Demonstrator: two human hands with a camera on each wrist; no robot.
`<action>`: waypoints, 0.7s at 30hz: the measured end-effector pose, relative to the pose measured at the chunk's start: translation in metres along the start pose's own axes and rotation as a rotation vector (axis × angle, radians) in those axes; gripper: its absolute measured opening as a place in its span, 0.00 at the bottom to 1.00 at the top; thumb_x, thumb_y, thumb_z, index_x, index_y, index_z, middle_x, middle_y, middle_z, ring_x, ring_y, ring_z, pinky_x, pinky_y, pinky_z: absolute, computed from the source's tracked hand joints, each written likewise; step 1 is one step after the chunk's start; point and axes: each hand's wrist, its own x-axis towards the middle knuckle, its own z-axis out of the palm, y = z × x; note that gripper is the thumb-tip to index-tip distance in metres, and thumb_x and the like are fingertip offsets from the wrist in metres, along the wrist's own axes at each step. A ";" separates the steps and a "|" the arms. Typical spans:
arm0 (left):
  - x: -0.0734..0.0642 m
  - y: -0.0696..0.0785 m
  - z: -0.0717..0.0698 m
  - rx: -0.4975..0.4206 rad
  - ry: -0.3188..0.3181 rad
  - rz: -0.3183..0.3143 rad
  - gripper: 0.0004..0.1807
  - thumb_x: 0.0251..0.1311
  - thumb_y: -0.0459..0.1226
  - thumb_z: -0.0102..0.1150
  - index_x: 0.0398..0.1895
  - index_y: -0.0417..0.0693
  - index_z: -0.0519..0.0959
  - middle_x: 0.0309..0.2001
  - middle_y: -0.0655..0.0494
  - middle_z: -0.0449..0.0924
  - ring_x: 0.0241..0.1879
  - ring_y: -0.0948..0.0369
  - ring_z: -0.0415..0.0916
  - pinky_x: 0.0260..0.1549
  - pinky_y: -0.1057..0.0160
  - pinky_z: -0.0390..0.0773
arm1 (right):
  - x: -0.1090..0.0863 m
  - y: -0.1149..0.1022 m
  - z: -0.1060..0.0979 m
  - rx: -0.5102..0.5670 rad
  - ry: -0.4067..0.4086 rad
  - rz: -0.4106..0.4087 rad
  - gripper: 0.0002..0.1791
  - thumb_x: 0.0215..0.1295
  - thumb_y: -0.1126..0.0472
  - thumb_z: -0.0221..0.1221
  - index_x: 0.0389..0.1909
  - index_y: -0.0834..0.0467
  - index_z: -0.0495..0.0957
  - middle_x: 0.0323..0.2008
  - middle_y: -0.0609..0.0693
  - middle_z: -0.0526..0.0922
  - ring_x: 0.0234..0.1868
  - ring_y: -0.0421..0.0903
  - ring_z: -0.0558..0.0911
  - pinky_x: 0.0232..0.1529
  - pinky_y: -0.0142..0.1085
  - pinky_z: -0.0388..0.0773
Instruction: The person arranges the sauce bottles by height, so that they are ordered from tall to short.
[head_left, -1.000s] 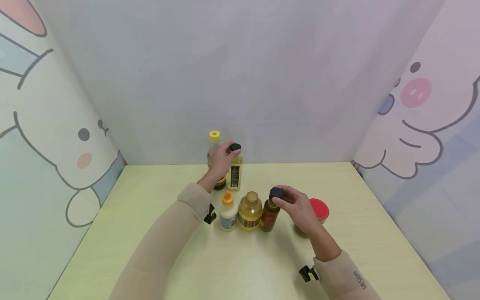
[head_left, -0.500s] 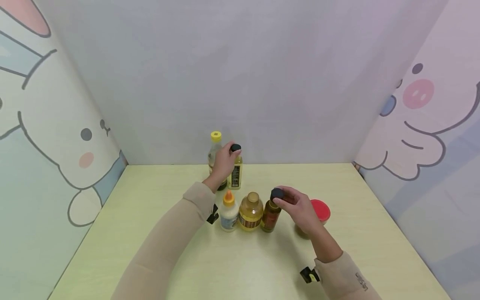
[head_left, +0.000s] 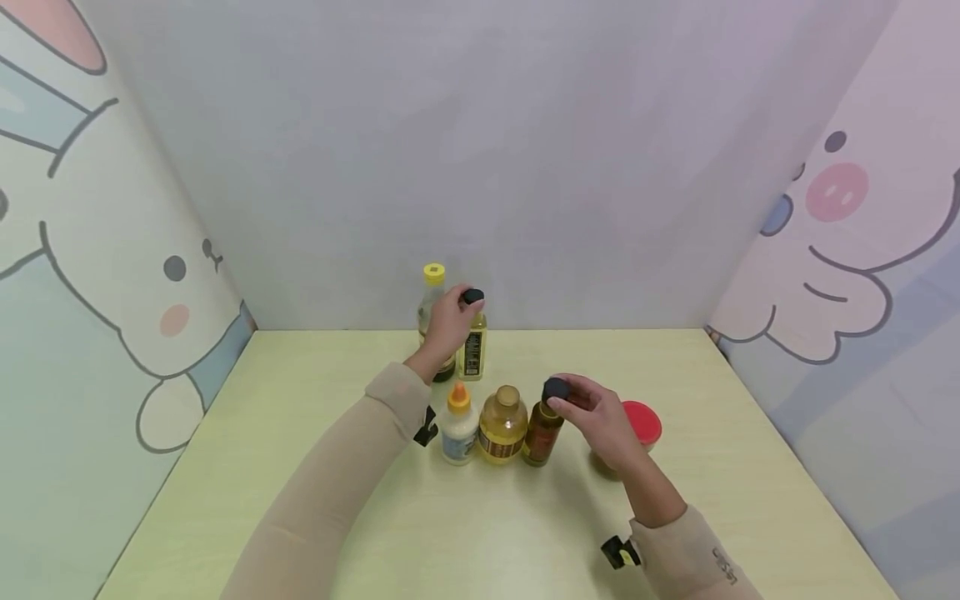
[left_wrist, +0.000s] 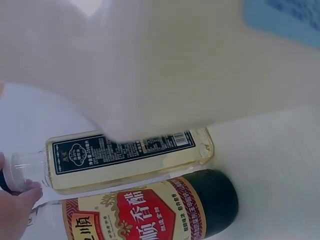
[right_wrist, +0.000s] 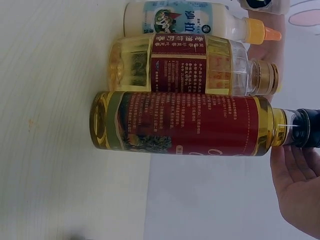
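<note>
At the back of the table, my left hand pinches the black cap of a square, clear bottle of pale yellow oil. That bottle stands beside a vinegar bottle with a red label, whose yellow cap shows behind my hand. Nearer me, my right hand grips the black cap of an oil bottle with a dark red label. In the right wrist view this oil bottle stands next to a round oil bottle with a gold cap and a salad dressing squeeze bottle.
A red-lidded jar stands right of my right hand, partly hidden by it. The wooden table meets a pale back wall, with cartoon-printed panels on both sides. A blurred pale shape fills the upper left wrist view.
My left forearm has shifted slightly to the right, with the hand still on the back bottle's cap. The right hand keeps its hold, and the bottles stand where they were.
</note>
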 end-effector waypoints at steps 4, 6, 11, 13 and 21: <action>0.000 0.000 -0.001 -0.005 -0.006 -0.012 0.26 0.71 0.42 0.54 0.68 0.41 0.66 0.59 0.43 0.73 0.53 0.52 0.73 0.49 0.55 0.76 | 0.000 0.000 0.000 -0.001 -0.001 -0.004 0.26 0.65 0.59 0.64 0.60 0.66 0.73 0.53 0.61 0.79 0.53 0.54 0.79 0.53 0.38 0.76; -0.001 0.000 -0.002 -0.007 -0.010 -0.012 0.27 0.71 0.42 0.54 0.69 0.40 0.66 0.60 0.42 0.72 0.55 0.51 0.72 0.50 0.54 0.75 | 0.000 0.000 0.000 -0.002 -0.002 -0.002 0.26 0.65 0.58 0.64 0.60 0.65 0.73 0.53 0.61 0.79 0.53 0.54 0.79 0.53 0.38 0.76; -0.002 0.000 -0.003 -0.018 -0.015 -0.017 0.29 0.72 0.41 0.53 0.71 0.38 0.62 0.64 0.40 0.68 0.61 0.48 0.68 0.55 0.52 0.72 | 0.001 -0.001 -0.001 -0.012 -0.001 0.005 0.26 0.65 0.58 0.64 0.61 0.65 0.72 0.53 0.61 0.79 0.53 0.55 0.78 0.54 0.40 0.75; -0.002 0.000 -0.003 -0.021 -0.014 -0.018 0.30 0.72 0.41 0.53 0.71 0.38 0.61 0.65 0.40 0.67 0.62 0.48 0.67 0.56 0.52 0.71 | 0.000 -0.001 -0.001 -0.015 0.002 0.009 0.26 0.65 0.57 0.64 0.61 0.65 0.72 0.53 0.61 0.78 0.53 0.55 0.78 0.54 0.41 0.75; -0.011 -0.001 -0.005 -0.080 0.002 0.002 0.30 0.71 0.39 0.53 0.71 0.36 0.61 0.68 0.41 0.64 0.66 0.50 0.63 0.60 0.56 0.67 | -0.001 -0.001 -0.002 -0.008 -0.001 0.012 0.26 0.66 0.58 0.64 0.61 0.65 0.72 0.53 0.61 0.79 0.53 0.54 0.78 0.54 0.39 0.75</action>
